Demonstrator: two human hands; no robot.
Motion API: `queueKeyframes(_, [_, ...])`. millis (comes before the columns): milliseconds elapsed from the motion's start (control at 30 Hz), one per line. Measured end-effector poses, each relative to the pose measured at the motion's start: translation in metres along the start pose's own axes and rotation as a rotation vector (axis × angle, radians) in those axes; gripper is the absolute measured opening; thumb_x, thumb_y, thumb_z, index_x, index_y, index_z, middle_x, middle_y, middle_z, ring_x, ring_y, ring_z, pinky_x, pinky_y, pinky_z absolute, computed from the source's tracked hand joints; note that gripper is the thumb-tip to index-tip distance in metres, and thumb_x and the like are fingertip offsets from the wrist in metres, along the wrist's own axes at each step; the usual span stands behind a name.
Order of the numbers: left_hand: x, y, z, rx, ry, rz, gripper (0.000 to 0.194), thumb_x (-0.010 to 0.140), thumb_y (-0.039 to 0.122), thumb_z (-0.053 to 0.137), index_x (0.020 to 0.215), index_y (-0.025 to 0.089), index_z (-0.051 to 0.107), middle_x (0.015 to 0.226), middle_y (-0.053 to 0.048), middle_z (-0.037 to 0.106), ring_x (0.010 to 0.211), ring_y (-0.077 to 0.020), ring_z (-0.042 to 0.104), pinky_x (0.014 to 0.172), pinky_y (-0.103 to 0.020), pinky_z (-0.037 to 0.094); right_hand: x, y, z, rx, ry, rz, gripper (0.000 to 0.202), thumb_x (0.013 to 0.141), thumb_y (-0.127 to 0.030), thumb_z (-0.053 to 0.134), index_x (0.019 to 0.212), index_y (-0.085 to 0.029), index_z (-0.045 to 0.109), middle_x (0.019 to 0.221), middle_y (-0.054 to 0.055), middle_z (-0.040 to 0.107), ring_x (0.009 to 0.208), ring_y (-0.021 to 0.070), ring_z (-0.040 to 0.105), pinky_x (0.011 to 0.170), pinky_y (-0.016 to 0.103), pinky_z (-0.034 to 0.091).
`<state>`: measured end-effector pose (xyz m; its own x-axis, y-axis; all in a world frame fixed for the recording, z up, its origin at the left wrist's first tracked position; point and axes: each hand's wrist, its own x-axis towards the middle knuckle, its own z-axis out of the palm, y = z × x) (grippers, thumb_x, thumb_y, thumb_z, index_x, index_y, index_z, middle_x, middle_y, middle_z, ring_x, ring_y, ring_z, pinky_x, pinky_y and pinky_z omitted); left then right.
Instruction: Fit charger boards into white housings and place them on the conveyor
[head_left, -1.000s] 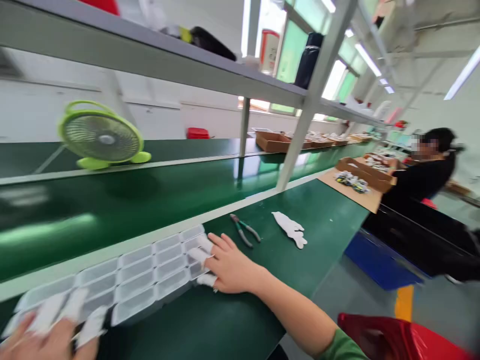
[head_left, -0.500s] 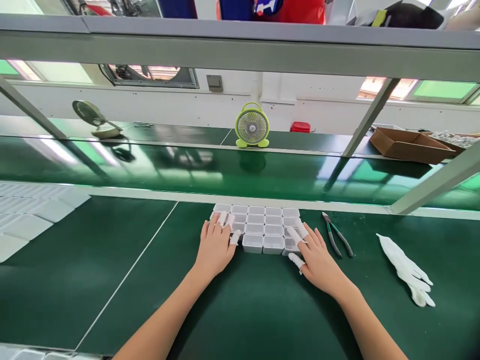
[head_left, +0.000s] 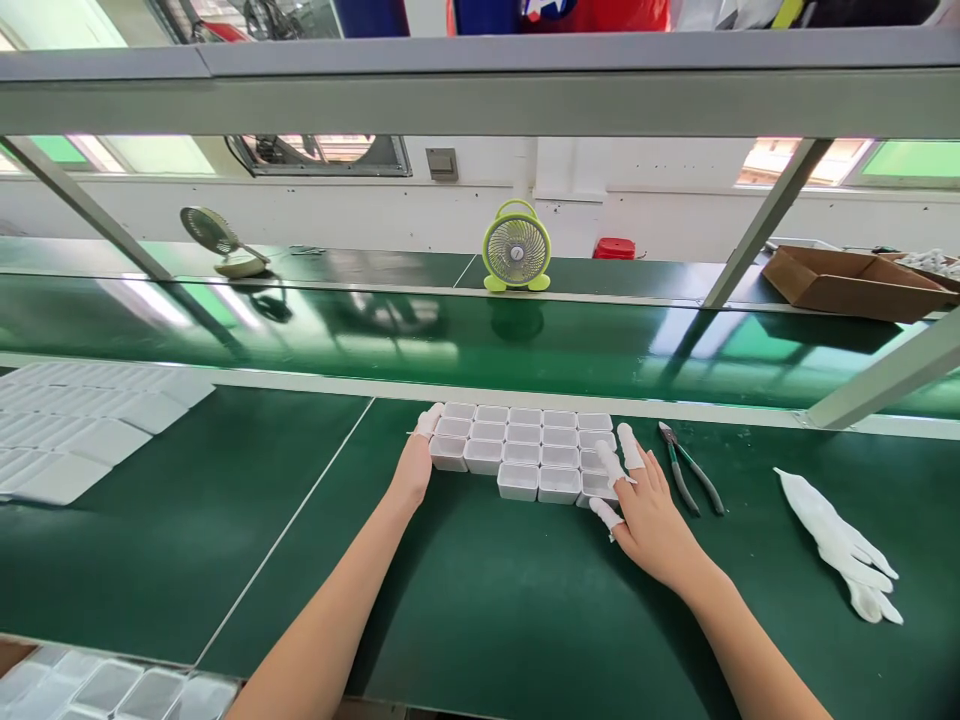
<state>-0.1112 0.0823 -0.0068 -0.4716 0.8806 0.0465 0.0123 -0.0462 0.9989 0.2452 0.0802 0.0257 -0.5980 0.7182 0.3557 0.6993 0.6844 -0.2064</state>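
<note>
Several small white square boxes (head_left: 523,453) stand in touching rows on the green table, near its back edge. The front row is shorter at the left. My left hand (head_left: 417,458) lies along the left side of the block, its fingers partly hidden and pressed against the boxes. My right hand (head_left: 646,500) is at the block's right end, fingers spread, with fingertips on or beside the boxes at the front right corner. White covers are on the fingertips of both hands.
Green-handled pliers (head_left: 691,470) and a white glove (head_left: 840,545) lie to the right. More white boxes (head_left: 90,425) stand at the far left, others (head_left: 127,690) at the lower left. A green fan (head_left: 517,250) and cardboard box (head_left: 855,282) are behind. A shelf beam (head_left: 480,100) crosses above.
My left hand has moved from the top of the boxes to their left side, uncovering the left boxes. My right hand's fingers have spread wider. The view has shifted slightly.
</note>
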Motion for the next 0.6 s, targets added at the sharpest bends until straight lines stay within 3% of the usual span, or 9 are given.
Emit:
queueKeyframes(67, [0.000,-0.002,0.001,-0.035,-0.005,-0.018,0.059,0.093,0.067,0.042,0.121,0.022,0.068,0.120,-0.007,0.072,0.123,-0.0265,0.061,0.113,-0.042,0.040,0.001,-0.002,-0.001,0.086,-0.046,0.108,0.038,0.098,-0.029,0.049,0.135,-0.022,0.050,0.166,0.014,0.024,0.156,0.0357,0.013,0.119,0.063,0.033])
queueKeyframes(167, [-0.001,-0.004,-0.001,-0.080,-0.011,-0.037,0.062,0.091,0.070,0.043,0.120,0.021,0.069,0.118,-0.007,0.073,0.123,-0.0258,0.061,0.112,-0.041,0.041,0.002,-0.003,0.001,0.324,-0.116,0.272,0.067,0.096,-0.037,0.054,0.156,-0.027,0.024,0.165,0.015,0.026,0.153,0.0308,0.028,0.114,0.053,0.044])
queueKeyframes(333, [-0.001,-0.002,0.000,-0.120,-0.032,-0.059,0.064,0.090,0.073,0.043,0.119,0.021,0.068,0.116,-0.006,0.073,0.123,-0.0263,0.061,0.112,-0.041,0.041,0.005,0.006,0.015,0.668,-0.053,0.350,0.097,0.088,-0.035,0.067,0.160,-0.028,0.003,0.164,0.016,0.030,0.149,0.0280,0.037,0.115,0.050,0.041])
queueKeyframes(433, [-0.002,0.000,0.002,-0.129,-0.044,-0.070,0.062,0.090,0.072,0.046,0.119,0.021,0.068,0.116,-0.006,0.073,0.123,-0.0255,0.060,0.112,-0.040,0.041,0.007,0.009,0.016,0.809,-0.054,0.379,0.108,0.083,-0.035,0.073,0.161,-0.026,0.000,0.160,0.018,0.037,0.144,0.0278,0.045,0.114,0.049,0.043])
queueKeyframes(600, [-0.005,0.004,0.002,-0.136,-0.040,-0.091,0.057,0.090,0.068,0.049,0.117,0.022,0.068,0.116,-0.005,0.073,0.124,-0.0249,0.060,0.114,-0.039,0.039,0.012,0.002,0.005,0.824,-0.129,0.466,0.114,0.075,-0.037,0.080,0.161,-0.027,0.006,0.160,0.016,0.037,0.143,0.0302,0.045,0.118,0.052,0.037])
